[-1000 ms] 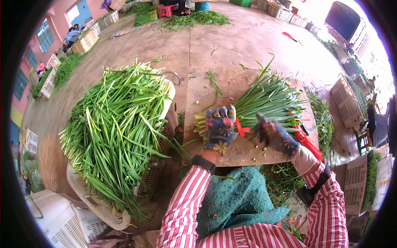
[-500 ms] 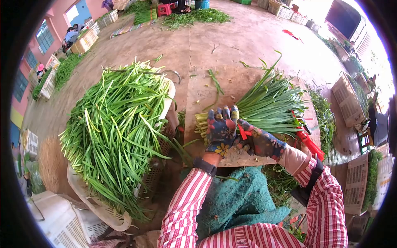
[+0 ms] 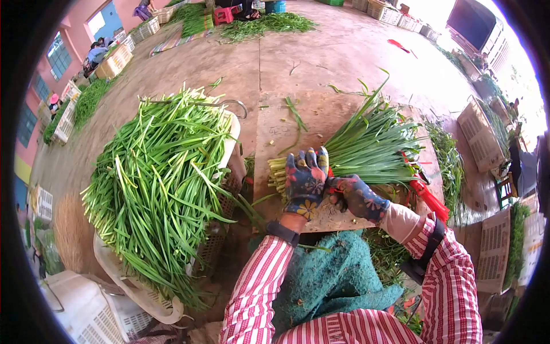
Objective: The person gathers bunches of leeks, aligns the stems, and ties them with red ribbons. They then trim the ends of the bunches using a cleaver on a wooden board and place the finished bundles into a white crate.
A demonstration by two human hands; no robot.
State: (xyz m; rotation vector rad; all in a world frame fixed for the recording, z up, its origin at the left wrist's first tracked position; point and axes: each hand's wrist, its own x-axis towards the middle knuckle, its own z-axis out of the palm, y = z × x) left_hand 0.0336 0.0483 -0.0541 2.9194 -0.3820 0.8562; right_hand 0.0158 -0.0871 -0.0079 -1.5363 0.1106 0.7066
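Note:
A bundle of green chives [image 3: 366, 146] lies on a wooden board [image 3: 281, 123] in front of me, its pale cut ends pointing left. My left hand [image 3: 305, 180], in a flowered glove, clamps the bundle near those ends. My right hand [image 3: 356, 196], gloved the same, presses against the bundle beside the left hand, fingers curled at a red band [image 3: 331, 174] that wraps the stalks. Most of the band is hidden between the gloves.
A white basket [image 3: 143, 295] heaped with loose chives [image 3: 160, 172] stands to my left. A red tool [image 3: 427, 198] lies at the board's right edge. Crates [image 3: 478, 135] and chive piles [image 3: 269, 24] dot the concrete floor. People sit at far left.
My right hand has come in from the right to meet the left hand at the red band. The bundle has barely shifted.

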